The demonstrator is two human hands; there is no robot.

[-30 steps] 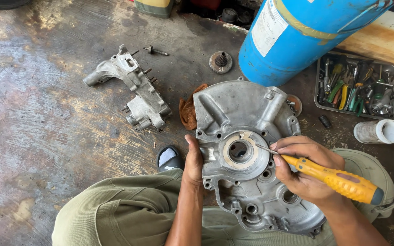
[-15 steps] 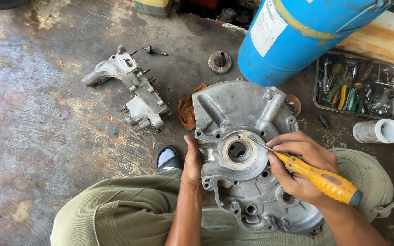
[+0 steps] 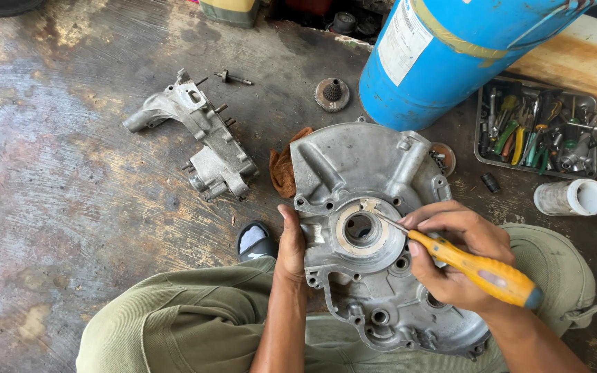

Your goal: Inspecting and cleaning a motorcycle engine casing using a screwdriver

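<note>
A large grey aluminium engine case [image 3: 367,166] rests against my lap on the concrete floor. My left hand [image 3: 290,243] grips its left edge and steadies it. My right hand [image 3: 454,252] is closed on a yellow-handled screwdriver [image 3: 481,271]. The screwdriver's thin metal tip touches the rim of the round bearing hole [image 3: 362,228] in the middle of the case.
A smaller aluminium casting [image 3: 205,141] lies to the left on the floor. A bolt [image 3: 233,78] and a small gear [image 3: 332,93] lie behind it. A blue cylinder [image 3: 443,55] stands at the back, with a tray of tools [image 3: 537,131] and a white tub [image 3: 571,197] on the right.
My right hand has shifted slightly along the rim of the bearing hole with the screwdriver. My left hand stays on the case's edge.
</note>
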